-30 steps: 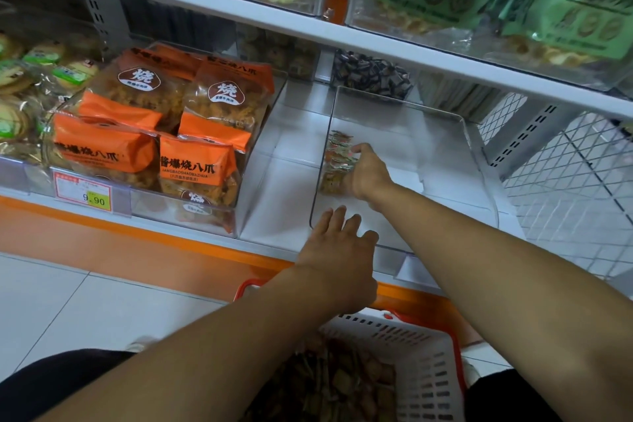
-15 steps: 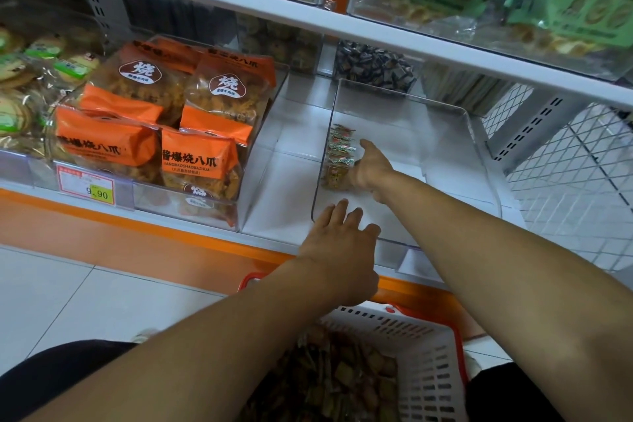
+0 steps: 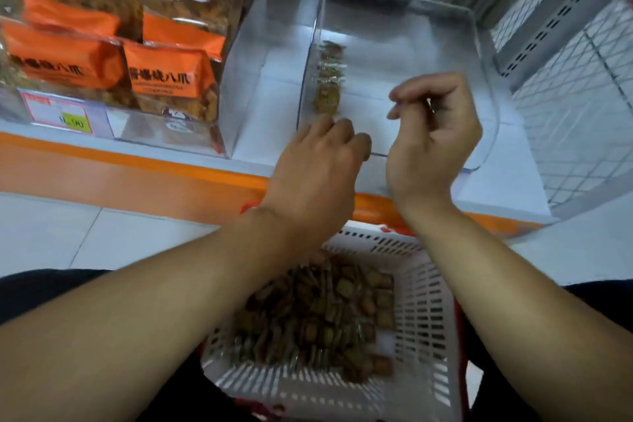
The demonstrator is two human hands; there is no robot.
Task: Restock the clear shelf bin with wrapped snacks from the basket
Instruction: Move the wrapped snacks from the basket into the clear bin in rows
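Bracing the bin (image 3: 479,55) by its front rim, left hand (image 3: 317,168) has fingers curled over the edge, likely steadying it. Snacks (image 3: 329,77) sit in a short row along the bin's left wall; the basket (image 3: 424,301) below is full. Right hand (image 3: 433,134), which half a second ago reached inside the bin at that row, is now at the front, loosely curled, seemingly empty.

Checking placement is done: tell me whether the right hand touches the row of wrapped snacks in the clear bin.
Apart. The head view shows the right hand pulled back, bare bin floor between it and the row of wrapped snacks.
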